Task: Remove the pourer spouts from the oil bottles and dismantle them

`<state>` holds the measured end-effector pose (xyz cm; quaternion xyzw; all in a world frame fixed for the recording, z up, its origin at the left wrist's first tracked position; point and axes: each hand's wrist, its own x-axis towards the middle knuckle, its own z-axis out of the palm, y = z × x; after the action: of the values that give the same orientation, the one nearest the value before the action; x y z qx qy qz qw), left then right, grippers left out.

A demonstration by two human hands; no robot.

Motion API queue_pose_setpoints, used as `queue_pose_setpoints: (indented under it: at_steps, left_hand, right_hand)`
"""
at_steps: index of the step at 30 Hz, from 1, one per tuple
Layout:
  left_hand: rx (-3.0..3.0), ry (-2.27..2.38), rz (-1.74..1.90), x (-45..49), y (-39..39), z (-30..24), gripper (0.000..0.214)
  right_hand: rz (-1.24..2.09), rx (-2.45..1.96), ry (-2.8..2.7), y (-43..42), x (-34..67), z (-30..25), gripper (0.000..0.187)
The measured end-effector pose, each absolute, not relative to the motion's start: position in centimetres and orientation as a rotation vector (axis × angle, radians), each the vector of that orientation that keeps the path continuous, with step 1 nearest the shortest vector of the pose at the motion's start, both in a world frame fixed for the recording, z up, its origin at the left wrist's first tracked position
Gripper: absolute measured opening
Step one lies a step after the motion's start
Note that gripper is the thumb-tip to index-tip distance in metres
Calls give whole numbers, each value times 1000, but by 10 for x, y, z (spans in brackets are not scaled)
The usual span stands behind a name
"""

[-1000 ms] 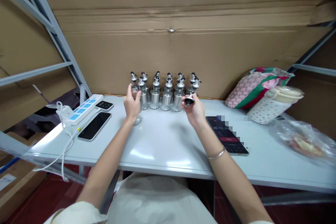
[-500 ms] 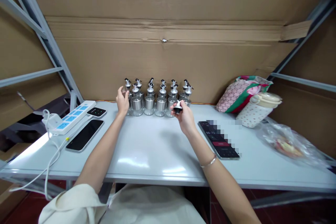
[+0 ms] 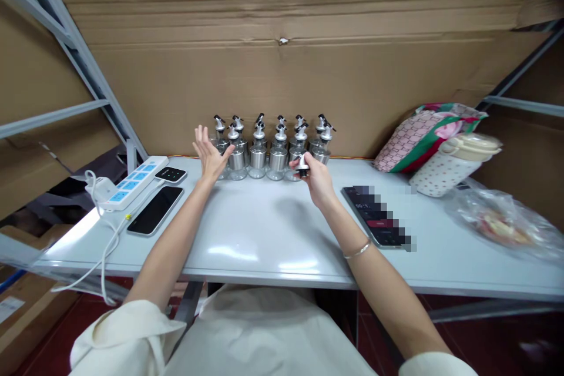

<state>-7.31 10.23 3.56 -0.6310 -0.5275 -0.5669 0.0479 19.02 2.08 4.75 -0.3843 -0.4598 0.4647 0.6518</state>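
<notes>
Two rows of glass oil bottles with steel sleeves stand at the back of the table, among them a front-row bottle (image 3: 258,157) with a silver and black pourer spout on top. My left hand (image 3: 210,153) is raised by the left end of the rows, fingers spread and nothing in its grasp; it partly hides the leftmost bottles. My right hand (image 3: 319,183) pinches a loose pourer spout (image 3: 302,167), silver above and black below, in front of the right-hand bottles. Its fingers cover part of the spout.
On the left lie a power strip (image 3: 136,181), a small black device (image 3: 171,174) and a phone (image 3: 155,210) with white cables. To the right are another phone (image 3: 374,217), a patterned bag (image 3: 409,138), a dotted tumbler (image 3: 445,167) and a plastic bag (image 3: 497,223). Cardboard (image 3: 264,82) walls the back.
My left hand has opened, its fingers spreading from a curled pose. My right hand still holds the spout, now turned more upright. The whole view has shifted slightly.
</notes>
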Motion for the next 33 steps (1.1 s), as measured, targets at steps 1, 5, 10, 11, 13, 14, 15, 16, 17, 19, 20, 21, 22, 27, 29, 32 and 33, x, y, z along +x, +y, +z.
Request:
queue_pose_setpoints:
  at_steps: [1,5,10,11,13,14,15,16,17,19,20,21,22,27,29,32,33]
  left_hand:
    - [-1951,-1590,-1832,-65,92,35,83]
    - [-2237,-1569,-1824,-22,39,19,55]
    - [-2664,-1518,-1792,26,-4,2,50]
    - [-2709,-1509,-1801,32,-6,3,50]
    - [-2763,-1496,-1830,39,-5,5,48]
    - [-2784,-1489,-1841,41,-4,6,47]
    - [-2803,-1481,-1849,42,-4,7,46]
    - [-2824,-1473,-1851,42,-4,7,45]
    - [-2844,-1467,-1847,40,-6,8,45]
    - [-2881,-1466,-1828,36,-10,7,43]
    - [-2896,-1470,-1814,33,-12,7,41]
    - [-2912,-1478,-1797,30,-14,6,39]
    - [-2929,-1489,-1776,29,-15,5,37]
    - [-3038,-1527,-1620,27,-12,-3,28]
    - [-3079,-1520,-1564,29,-11,-6,27]
    - [-3120,-1477,-1540,30,-11,-10,30]
    - [-3125,-1456,-1550,30,-12,-11,32]
  right_hand:
    - [1043,-878,-1070,21,190,47,42]
    - [1072,-873,-1196,19,184,45,43]
    - [1150,-847,-1307,14,174,40,39]
    - [1160,-844,-1318,13,173,38,35]
    - [1178,-839,-1328,13,173,36,28]
    - [1189,-838,-1331,14,174,35,26]
    - [1203,-836,-1334,14,176,35,25]
    - [1220,-832,-1339,15,177,35,25]
    - [1242,-826,-1347,15,179,36,24]
    - [1296,-806,-1372,14,183,38,22]
    - [1322,-794,-1386,13,185,40,19]
    - [1347,-781,-1400,12,186,41,16]
    - [1371,-770,-1414,12,189,42,12]
    - [1452,-751,-1485,8,203,41,10]
    - [1451,-748,-1510,8,207,38,13]
    - [1420,-740,-1538,7,208,34,15]
    - [1402,-740,-1548,7,207,33,16]
